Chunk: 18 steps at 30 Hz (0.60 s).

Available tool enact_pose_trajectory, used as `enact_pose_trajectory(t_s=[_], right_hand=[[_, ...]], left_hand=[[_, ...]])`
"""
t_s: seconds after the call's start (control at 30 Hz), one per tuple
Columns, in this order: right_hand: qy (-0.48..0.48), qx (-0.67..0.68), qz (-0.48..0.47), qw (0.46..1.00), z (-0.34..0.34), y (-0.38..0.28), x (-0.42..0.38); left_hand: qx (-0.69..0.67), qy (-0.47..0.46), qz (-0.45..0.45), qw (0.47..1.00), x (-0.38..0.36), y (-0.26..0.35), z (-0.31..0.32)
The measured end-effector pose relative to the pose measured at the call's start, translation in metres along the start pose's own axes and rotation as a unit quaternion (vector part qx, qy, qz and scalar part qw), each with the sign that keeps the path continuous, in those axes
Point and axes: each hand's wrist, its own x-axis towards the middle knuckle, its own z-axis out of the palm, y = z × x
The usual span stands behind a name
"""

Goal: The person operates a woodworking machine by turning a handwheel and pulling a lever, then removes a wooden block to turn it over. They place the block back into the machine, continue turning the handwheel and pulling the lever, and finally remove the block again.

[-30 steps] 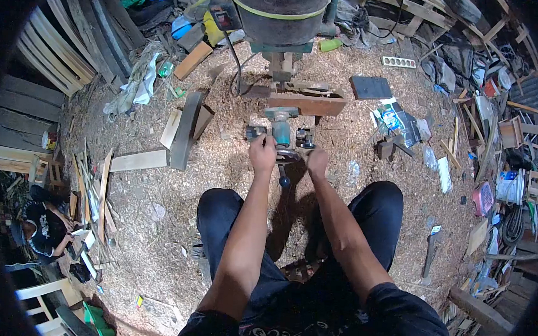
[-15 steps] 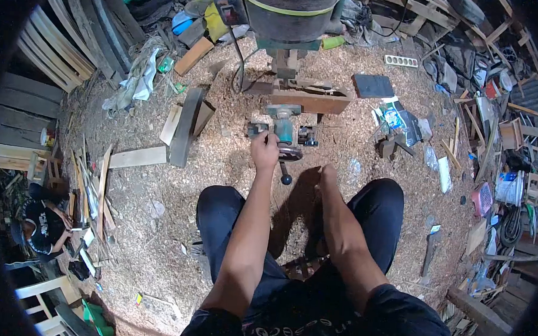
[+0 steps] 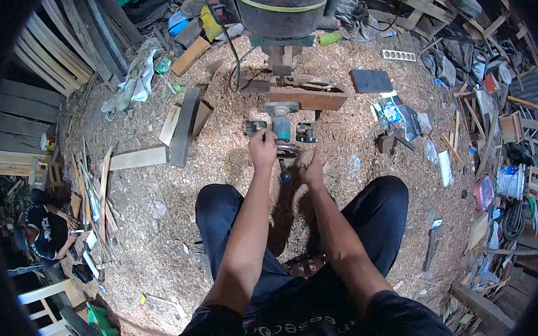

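Note:
My left hand (image 3: 262, 149) is closed at the left edge of the dark metal handwheel (image 3: 289, 151), its fingertips partly hidden against the machine. A crank handle with a ball knob (image 3: 285, 177) sticks out toward me below the wheel. To the right of the wheel, my right hand (image 3: 313, 169) holds nothing; its index finger points forward and other fingers are partly curled. Behind the wheel sits the green machine carriage (image 3: 284, 127), with dark metal blocks on both sides. A reddish-brown wooden workpiece (image 3: 309, 97) with a rough slot in its top lies beyond it, under the machine head.
The large machine housing (image 3: 277, 13) hangs ahead with a cable on its left. Wooden boards (image 3: 186, 127) lie to the left, a dark slab (image 3: 371, 81) and a power strip (image 3: 399, 55) to the right. Wood chips cover the floor. Another person (image 3: 44, 226) sits at far left.
My right hand has moved forward and left, closer to the handwheel, its index finger now extended. My left hand stays at the wheel. The view has shifted slightly.

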Motion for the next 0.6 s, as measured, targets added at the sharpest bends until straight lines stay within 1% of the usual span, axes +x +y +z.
enact_pose_trajectory(t_s=[0.03,0.07,0.1,0.13,0.23,0.27,0.3,0.33,0.37,0.4,0.43,0.47,0.5,0.53,0.57,0.6], right_hand=[[-0.127,-0.039,0.049,0.99,-0.001,0.009,0.009],[-0.249,-0.078,0.095,0.961,0.001,0.014,0.018],[-0.059,0.0,0.021,0.998,0.001,0.007,0.014],[0.135,0.076,-0.056,0.986,0.005,-0.006,0.007],[0.118,0.061,-0.089,0.987,0.0,-0.015,0.0],[-0.016,-0.011,-0.042,0.999,0.001,-0.002,0.015],[-0.151,-0.081,0.006,0.985,0.001,0.009,0.025],[-0.12,-0.028,0.04,0.992,-0.011,0.003,0.02],[-0.086,0.027,0.071,0.993,-0.023,-0.002,0.015],[0.088,0.034,-0.019,0.995,-0.019,-0.003,0.006],[0.26,0.04,-0.111,0.958,-0.018,-0.007,0.004],[0.282,-0.035,-0.233,0.93,-0.015,-0.004,0.008],[0.155,-0.04,-0.142,0.977,-0.011,0.003,0.006],[0.028,-0.042,-0.048,0.998,-0.008,0.008,0.005],[-0.097,-0.04,0.043,0.994,-0.005,0.008,0.01],[-0.033,-0.027,0.009,0.999,-0.009,0.0,0.01]], left_hand=[[0.003,0.005,0.007,1.0,-0.001,0.001,0.0],[0.005,0.01,0.016,1.0,-0.002,0.002,0.0],[0.007,0.016,0.024,1.0,-0.001,0.003,0.001],[0.0,0.013,0.024,1.0,0.005,0.008,0.001],[-0.013,0.005,-0.001,1.0,-0.006,0.008,-0.002],[-0.014,0.004,-0.007,1.0,-0.006,0.009,-0.002],[-0.016,0.004,-0.012,1.0,-0.006,0.011,-0.003],[-0.018,0.004,-0.016,1.0,-0.003,0.01,-0.002],[-0.009,0.01,0.001,1.0,-0.004,0.008,-0.001],[-0.002,0.019,0.017,1.0,-0.003,0.006,-0.001],[0.005,0.029,0.034,0.999,0.0,0.005,0.001],[-0.005,0.022,0.026,0.999,-0.001,0.001,0.001],[-0.016,0.015,0.017,1.0,-0.001,0.0,0.001],[-0.027,0.008,0.012,1.0,-0.002,0.0,0.001],[-0.011,0.014,0.021,1.0,0.0,0.003,0.0],[0.004,0.023,0.032,0.999,0.003,-0.003,0.002]])
